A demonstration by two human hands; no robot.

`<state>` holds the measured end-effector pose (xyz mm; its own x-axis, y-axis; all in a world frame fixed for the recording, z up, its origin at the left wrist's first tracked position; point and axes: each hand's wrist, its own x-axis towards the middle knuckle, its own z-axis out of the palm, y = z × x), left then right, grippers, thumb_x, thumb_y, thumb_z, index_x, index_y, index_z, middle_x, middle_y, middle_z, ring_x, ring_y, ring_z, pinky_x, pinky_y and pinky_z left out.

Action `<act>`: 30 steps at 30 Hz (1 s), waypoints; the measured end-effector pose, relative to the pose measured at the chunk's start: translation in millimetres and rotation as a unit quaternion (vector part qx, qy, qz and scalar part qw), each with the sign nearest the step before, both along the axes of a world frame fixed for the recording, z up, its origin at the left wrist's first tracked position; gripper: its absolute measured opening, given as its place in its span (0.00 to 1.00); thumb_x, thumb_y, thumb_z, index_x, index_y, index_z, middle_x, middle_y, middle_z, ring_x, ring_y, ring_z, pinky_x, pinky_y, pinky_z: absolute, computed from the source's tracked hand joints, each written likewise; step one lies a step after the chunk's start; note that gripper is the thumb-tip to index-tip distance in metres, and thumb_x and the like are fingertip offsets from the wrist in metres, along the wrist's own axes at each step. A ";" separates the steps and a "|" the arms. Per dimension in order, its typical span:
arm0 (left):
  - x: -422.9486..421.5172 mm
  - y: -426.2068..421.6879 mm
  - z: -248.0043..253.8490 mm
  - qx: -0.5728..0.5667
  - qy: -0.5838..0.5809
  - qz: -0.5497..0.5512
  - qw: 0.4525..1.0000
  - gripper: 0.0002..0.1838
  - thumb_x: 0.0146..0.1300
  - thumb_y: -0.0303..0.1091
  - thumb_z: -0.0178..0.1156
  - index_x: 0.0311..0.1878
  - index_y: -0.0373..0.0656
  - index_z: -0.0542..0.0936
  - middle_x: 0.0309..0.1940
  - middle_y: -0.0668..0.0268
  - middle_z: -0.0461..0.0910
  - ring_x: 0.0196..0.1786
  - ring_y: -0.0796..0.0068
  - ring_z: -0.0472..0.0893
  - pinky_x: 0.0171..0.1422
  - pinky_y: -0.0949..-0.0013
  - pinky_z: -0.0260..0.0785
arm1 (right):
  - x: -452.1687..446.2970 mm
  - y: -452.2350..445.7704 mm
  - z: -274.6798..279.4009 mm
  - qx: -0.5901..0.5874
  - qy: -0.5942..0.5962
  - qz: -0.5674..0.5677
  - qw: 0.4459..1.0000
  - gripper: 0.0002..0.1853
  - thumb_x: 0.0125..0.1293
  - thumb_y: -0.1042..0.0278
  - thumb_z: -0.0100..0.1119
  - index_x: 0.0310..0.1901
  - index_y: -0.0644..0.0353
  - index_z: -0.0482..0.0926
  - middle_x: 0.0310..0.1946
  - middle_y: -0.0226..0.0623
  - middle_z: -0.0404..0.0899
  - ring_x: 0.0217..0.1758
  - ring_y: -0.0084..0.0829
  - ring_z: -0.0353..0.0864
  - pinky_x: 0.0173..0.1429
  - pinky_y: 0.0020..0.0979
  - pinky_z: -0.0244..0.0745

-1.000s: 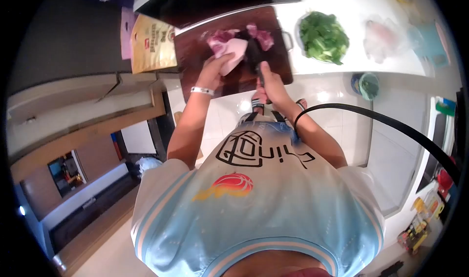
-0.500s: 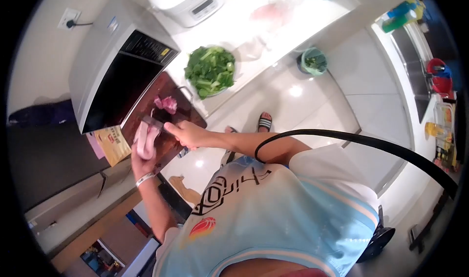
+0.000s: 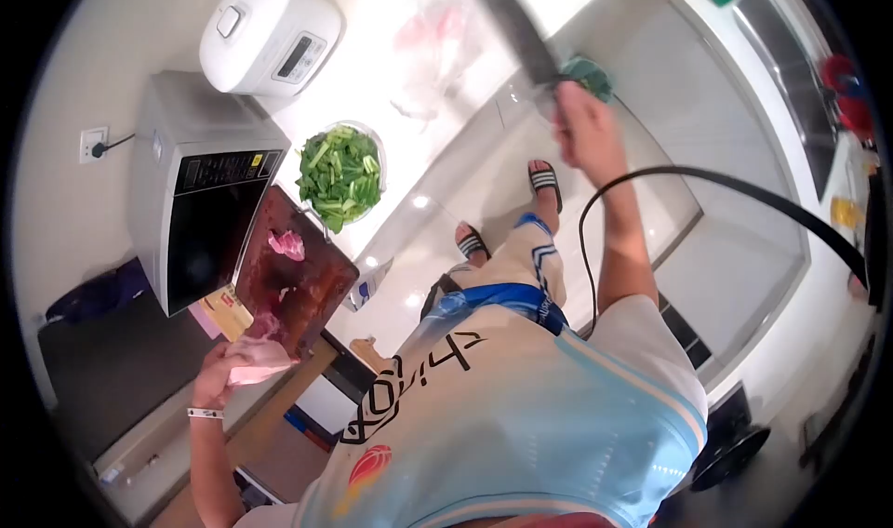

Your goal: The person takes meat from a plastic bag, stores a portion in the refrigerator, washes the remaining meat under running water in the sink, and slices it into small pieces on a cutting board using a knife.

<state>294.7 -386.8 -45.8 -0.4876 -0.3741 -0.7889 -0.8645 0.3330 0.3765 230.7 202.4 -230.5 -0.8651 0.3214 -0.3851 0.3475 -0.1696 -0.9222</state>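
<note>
- The left hand (image 3: 217, 377) is at 8 o'clock from the middle of the head view, its fingers closed on the left end of a pale pink slab of meat (image 3: 259, 360).
- That slab lies at 7 o'clock from the middle of the chopping board (image 3: 312, 281), overlapping its lower edge; whether it is lifted or resting there, I cannot tell.
- The right hand (image 3: 593, 135) is between 1 and 2 o'clock from the middle, well apart from the board, its fingers wrapped round the handle of a broad knife (image 3: 516, 30).
- The knife's blade, slightly blurred, points towards 11 o'clock from that hand.
- On the upper half of the board sits a smaller red piece of meat (image 3: 286, 244).
- A bowl of chopped greens (image 3: 341, 176) stands at 1 o'clock from the board, on the white surface (image 3: 372, 109).
- The microwave (image 3: 214, 193) is between 10 and 11 o'clock from the board, and a yellow packet (image 3: 225, 310) is at 8 o'clock.
- The white rice cooker (image 3: 265, 40) is at 11 o'clock from the greens.
</note>
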 end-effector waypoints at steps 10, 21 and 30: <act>-126.7 303.4 59.1 -0.060 -0.034 -0.327 0.943 0.22 0.42 0.30 0.72 0.43 0.38 0.78 0.34 0.70 0.78 0.38 0.81 0.76 0.44 0.75 0.70 | -47.3 141.4 -28.6 -0.013 -0.031 -0.036 0.999 0.27 0.73 0.40 0.49 0.26 0.57 0.72 0.14 0.23 0.62 0.11 0.15 0.57 0.15 0.20 0.48; -234.3 428.4 16.4 -0.004 0.091 -0.454 0.887 0.22 0.44 0.33 0.69 0.46 0.39 0.78 0.35 0.67 0.80 0.40 0.79 0.78 0.49 0.76 0.70 | -82.1 144.7 10.3 -0.006 0.053 0.129 0.990 0.26 0.71 0.43 0.56 0.28 0.61 0.74 0.14 0.22 0.64 0.15 0.13 0.60 0.20 0.20 0.52; -275.3 404.1 -17.6 -0.090 0.120 -0.488 0.860 0.25 0.39 0.41 0.70 0.41 0.37 0.80 0.32 0.64 0.79 0.37 0.72 0.77 0.41 0.73 0.68 | -119.4 143.1 30.8 0.106 0.065 0.321 0.939 0.29 0.69 0.41 0.56 0.24 0.61 0.68 0.17 0.22 0.58 0.23 0.18 0.56 0.27 0.25 0.54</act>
<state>19.4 17.3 -63.4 -0.7792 0.2004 -0.5939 -0.0440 0.9277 0.3708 111.3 345.5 -199.8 -0.9418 -0.2252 -0.2496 0.1981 0.2281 -0.9533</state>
